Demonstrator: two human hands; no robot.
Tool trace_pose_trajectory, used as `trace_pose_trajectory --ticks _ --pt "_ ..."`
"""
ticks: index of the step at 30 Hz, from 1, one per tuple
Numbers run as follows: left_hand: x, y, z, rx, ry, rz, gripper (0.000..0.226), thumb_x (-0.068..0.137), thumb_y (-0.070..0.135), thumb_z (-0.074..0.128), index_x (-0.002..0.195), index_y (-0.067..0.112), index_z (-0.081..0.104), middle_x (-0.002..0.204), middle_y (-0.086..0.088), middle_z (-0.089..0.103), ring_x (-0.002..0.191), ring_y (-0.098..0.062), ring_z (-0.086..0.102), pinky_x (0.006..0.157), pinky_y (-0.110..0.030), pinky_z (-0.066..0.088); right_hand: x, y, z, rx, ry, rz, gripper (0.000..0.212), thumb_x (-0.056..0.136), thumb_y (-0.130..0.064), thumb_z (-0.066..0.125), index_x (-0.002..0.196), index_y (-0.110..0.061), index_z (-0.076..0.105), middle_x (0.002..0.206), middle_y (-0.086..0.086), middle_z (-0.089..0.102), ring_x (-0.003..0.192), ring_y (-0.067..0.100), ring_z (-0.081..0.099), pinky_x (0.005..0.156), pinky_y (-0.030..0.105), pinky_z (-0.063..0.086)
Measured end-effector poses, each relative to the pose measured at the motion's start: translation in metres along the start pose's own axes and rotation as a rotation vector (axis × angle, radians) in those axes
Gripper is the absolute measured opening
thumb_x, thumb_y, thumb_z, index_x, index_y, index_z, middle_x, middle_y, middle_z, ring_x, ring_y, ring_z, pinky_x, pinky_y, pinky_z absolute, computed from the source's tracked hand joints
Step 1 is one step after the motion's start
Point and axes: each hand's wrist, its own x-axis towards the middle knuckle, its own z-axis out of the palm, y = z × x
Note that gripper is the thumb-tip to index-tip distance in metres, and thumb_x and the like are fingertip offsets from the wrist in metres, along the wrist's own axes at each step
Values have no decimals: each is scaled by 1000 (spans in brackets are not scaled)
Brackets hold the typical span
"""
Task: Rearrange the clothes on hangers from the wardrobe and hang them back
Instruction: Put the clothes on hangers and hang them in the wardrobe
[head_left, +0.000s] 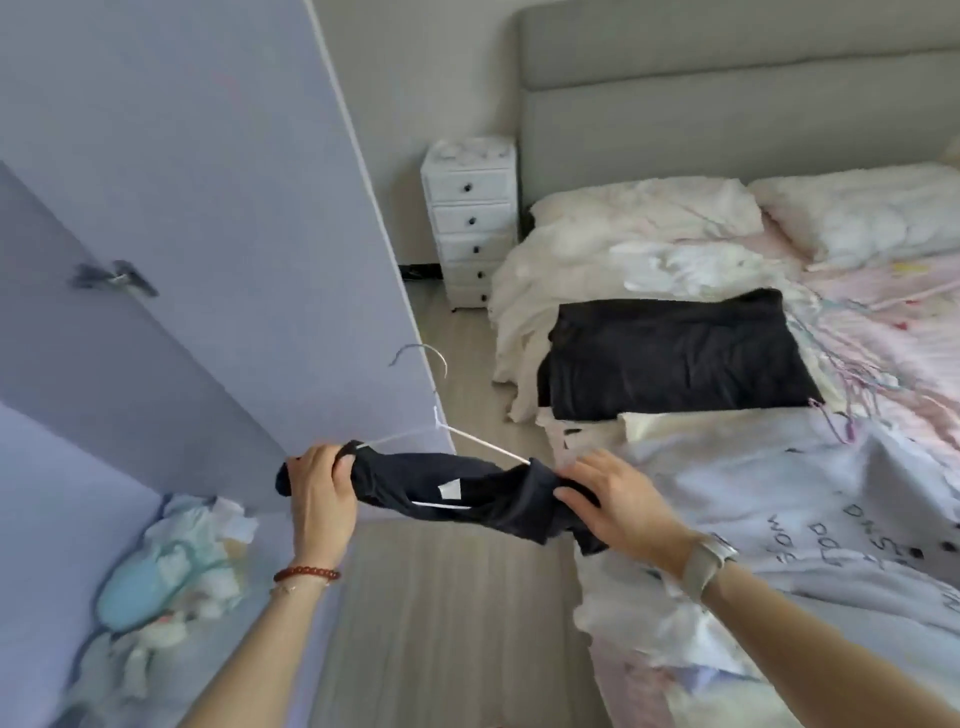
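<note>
A dark navy garment (467, 493) with a white label hangs bunched on a white wire hanger (441, 415), held in the air between the wardrobe and the bed. My left hand (319, 493) grips the garment's left end together with the hanger's shoulder. My right hand (608, 493) holds the garment's right end, thumb under the cloth and fingers over it. The hanger's hook points up. The lilac wardrobe door (208, 234) stands open on the left.
A folded black garment (675, 353) lies on the bed (831, 493) among white and pink bedding. A white drawer unit (472, 218) stands beside the grey headboard. Light clothes (171, 571) are piled low inside the wardrobe. A wooden floor strip runs between.
</note>
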Motion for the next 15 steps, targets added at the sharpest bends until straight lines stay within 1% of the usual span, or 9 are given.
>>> trace_pose_trajectory --ticks 1,2,3,5,7,9,12,15 --pt "5 -15 -17 3 54 -56 13 89 -9 49 89 -7 62 88 -23 60 83 -36 50 76 -27 29 24 -15 3 18 -6 -44 41 88 -42 36 99 -15 65 81 4 60 78 24 57 62 34 50" --pt "9 -30 -33 11 109 -98 12 88 -9 50 89 -8 62 88 -25 61 83 -37 51 79 -35 33 47 -31 6 31 -1 -97 40 88 -42 37 101 -16 64 84 3 59 79 21 56 62 31 49" --pt "13 -45 -49 25 166 -134 10 87 -9 51 87 -9 61 87 -26 61 82 -39 52 81 -40 36 69 -47 10 39 13 -155 39 88 -42 37 103 -16 63 86 3 58 81 17 53 63 28 48" --pt "20 -72 -80 49 264 -217 10 87 -7 52 89 -11 62 91 -28 63 86 -42 53 82 -40 35 110 -80 19 63 32 -247 43 88 -42 36 108 -14 62 90 4 58 85 11 48 68 25 45" --pt "28 -96 -112 73 347 -296 14 90 -3 51 95 -10 62 97 -27 63 92 -43 51 83 -38 33 148 -111 29 112 17 -315 49 88 -43 32 109 -9 62 92 6 58 88 12 46 75 23 41" --pt "36 -113 -143 103 426 -328 17 92 -1 49 97 -10 62 99 -27 62 95 -44 50 87 -43 35 180 -139 39 121 -12 -393 48 90 -41 30 102 -8 64 88 6 57 85 15 48 75 24 40" --pt "48 -128 -186 139 505 -362 18 93 3 47 97 -9 60 99 -27 61 97 -44 50 98 -55 35 221 -175 50 116 27 -503 41 91 -38 34 88 -12 65 77 1 59 76 14 46 68 25 39" --pt "55 -146 -219 175 578 -392 19 94 7 48 100 -7 60 102 -24 61 98 -41 52 98 -56 37 249 -212 57 185 68 -555 39 91 -38 34 87 -16 65 78 -4 62 75 12 53 64 21 40"
